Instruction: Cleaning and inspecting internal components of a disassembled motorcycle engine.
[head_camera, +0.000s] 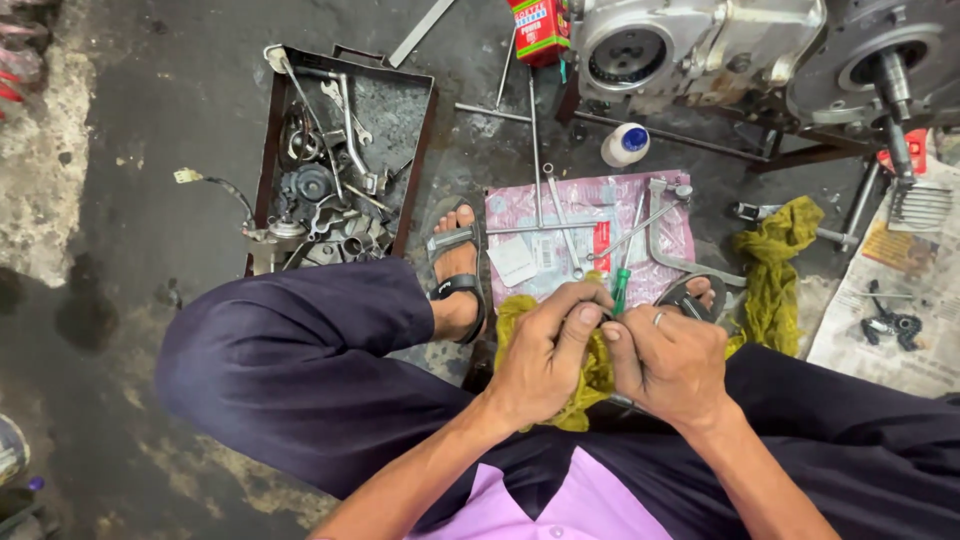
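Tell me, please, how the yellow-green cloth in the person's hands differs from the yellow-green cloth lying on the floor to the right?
The cloth in the hands is bunched tight between the left hand and right hand; the cloth on the floor lies loose, untouched. The held one rests over the lap, mostly covered by fingers; the floor one sprawls in plain view beside the newspaper. Both are the same yellow-green, rumpled fabric.

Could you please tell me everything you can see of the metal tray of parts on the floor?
The metal tray is a shallow, dark, rust-stained rectangular pan lying flat on the grimy concrete floor, left of the sandalled foot. It holds a jumble of greasy steel parts: spanners, gear-like round pieces and rods, heaped mostly at its near end. One long tool juts over its far left corner. Neither hand touches it.
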